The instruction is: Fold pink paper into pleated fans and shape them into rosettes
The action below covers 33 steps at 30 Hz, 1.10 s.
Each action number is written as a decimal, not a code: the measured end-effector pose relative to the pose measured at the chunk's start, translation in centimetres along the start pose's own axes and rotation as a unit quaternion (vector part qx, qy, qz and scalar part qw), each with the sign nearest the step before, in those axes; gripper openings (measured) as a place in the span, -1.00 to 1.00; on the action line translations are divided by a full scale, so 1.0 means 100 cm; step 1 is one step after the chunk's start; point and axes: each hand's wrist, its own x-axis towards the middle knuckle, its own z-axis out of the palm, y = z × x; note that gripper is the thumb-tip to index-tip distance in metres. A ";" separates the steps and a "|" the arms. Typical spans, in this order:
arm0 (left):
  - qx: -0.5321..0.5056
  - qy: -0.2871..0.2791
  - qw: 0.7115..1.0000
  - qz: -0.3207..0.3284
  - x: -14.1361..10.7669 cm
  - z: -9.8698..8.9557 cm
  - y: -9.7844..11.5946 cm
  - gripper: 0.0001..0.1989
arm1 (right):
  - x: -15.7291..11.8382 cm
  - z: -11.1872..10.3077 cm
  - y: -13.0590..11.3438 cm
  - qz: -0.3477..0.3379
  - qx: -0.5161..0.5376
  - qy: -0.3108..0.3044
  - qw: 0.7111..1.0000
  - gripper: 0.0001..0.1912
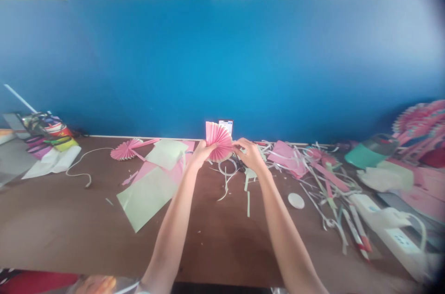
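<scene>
A pleated pink paper fan [219, 140] is held up over the far middle of the table, partly spread in a rounded shape. My left hand [202, 153] grips its lower left side, fingers closed on the paper. On the right edge of the fan, my right hand [247, 151] pinches the paper between thumb and fingers. Just behind the fan stands a phone [226, 125] with a lit screen, partly hidden by it. Curled paper strips [227, 169] lie on the table below the hands.
Left of my arms lie pale green sheets [148, 196], pink paper and another pink fan [125, 150]. At right are paper scraps, a white disc [296, 201], markers [355, 233], a power strip [385, 233] and a green container [370, 151]. A blue partition [222, 62] stands behind.
</scene>
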 end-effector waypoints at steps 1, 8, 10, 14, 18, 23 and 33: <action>0.003 0.003 1.000 -0.002 0.000 0.000 -0.001 -0.57 | 0.000 -0.001 0.000 -0.002 -0.004 -0.005 1.000 -0.84; 0.056 0.008 0.997 -0.054 0.002 -0.003 -0.006 -0.59 | -0.001 0.000 0.004 0.000 -0.072 -0.016 0.997 -0.82; 0.055 -0.012 0.997 -0.046 0.002 -0.003 -0.007 -0.63 | -0.001 0.000 0.006 -0.004 -0.081 -0.010 0.997 -0.80; 0.014 -0.062 0.998 0.000 0.001 -0.001 -0.003 -0.67 | -0.001 0.000 0.005 -0.002 -0.063 0.020 0.998 -0.76; -0.013 -0.116 0.992 0.036 -0.002 0.003 0.004 -0.61 | 0.001 0.002 -0.002 -0.013 -0.095 0.052 0.994 -0.80; -0.013 -0.149 0.988 0.033 -0.008 0.009 0.010 -0.61 | 0.005 0.011 -0.012 -0.033 -0.147 0.009 0.989 -0.83; 0.015 -0.140 0.990 0.033 -0.012 0.013 0.012 -0.56 | 0.005 0.014 -0.015 -0.030 -0.190 -0.024 0.981 -0.84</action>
